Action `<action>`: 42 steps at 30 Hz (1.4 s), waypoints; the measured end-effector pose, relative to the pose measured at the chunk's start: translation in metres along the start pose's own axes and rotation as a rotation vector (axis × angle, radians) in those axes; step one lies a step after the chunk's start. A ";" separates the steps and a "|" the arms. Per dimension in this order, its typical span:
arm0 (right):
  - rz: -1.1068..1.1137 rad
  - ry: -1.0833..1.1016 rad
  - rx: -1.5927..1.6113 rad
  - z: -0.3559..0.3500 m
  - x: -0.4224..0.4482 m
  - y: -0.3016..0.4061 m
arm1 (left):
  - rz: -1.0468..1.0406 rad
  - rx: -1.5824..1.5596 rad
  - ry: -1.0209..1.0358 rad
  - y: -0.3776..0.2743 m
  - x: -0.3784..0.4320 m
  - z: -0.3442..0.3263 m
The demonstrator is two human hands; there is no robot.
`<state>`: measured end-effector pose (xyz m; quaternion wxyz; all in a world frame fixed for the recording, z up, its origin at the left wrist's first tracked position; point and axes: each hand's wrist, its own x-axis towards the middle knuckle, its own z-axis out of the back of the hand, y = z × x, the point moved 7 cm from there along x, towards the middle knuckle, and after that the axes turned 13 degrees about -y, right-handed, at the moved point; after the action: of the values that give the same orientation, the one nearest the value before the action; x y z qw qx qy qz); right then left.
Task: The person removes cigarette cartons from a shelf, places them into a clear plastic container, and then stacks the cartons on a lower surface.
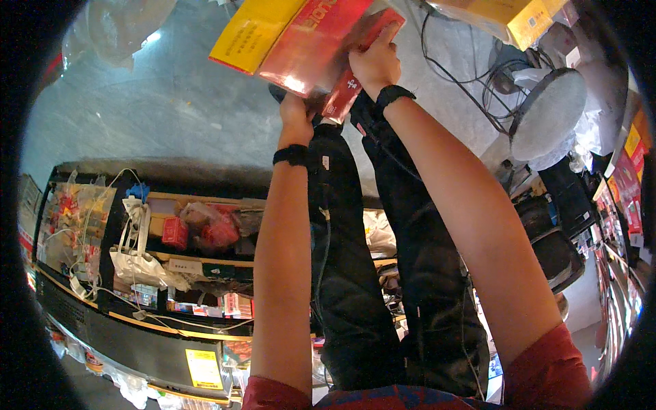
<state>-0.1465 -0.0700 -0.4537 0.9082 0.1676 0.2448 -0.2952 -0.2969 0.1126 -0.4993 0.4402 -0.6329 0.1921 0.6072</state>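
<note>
Both of my arms reach towards the top of the view, over my dark trousers. A glossy red and yellow cardboard piece, perhaps an opened carton, (307, 46) bears printed writing and spans the top middle. My right hand (376, 64) grips its narrow red side panel, with the fingers over the edge. At the lower edge of the carton, my left hand (297, 115) is closed around it from below, and its fingertips are mostly hidden behind the cardboard. Each wrist wears a black band.
A grey floor lies beneath. At right stand a round-seated stool (548, 115), black cables (482, 87) and a yellow box (528, 23). A clear plastic bag (113, 31) is at upper left. Lower left, a shelf unit (205, 197) holds a small red box (175, 232) and a white bag (138, 261).
</note>
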 end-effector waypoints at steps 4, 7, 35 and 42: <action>-0.083 -0.024 0.091 -0.015 0.001 -0.005 | 0.181 -0.142 -0.130 0.004 -0.007 -0.002; -0.023 0.005 0.078 -0.019 -0.006 -0.012 | 0.234 -0.146 -0.141 0.010 -0.021 0.000; 0.333 0.145 -0.093 -0.047 0.075 -0.031 | -0.322 -0.012 -0.088 -0.005 -0.035 -0.048; 0.462 0.308 -0.108 -0.044 0.097 -0.031 | -0.171 0.058 -0.271 -0.012 -0.081 -0.059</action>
<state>-0.1127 -0.1180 -0.5479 0.9111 0.2135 0.3507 -0.0379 -0.2674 0.0492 -0.4270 0.5301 -0.5463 0.0938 0.6416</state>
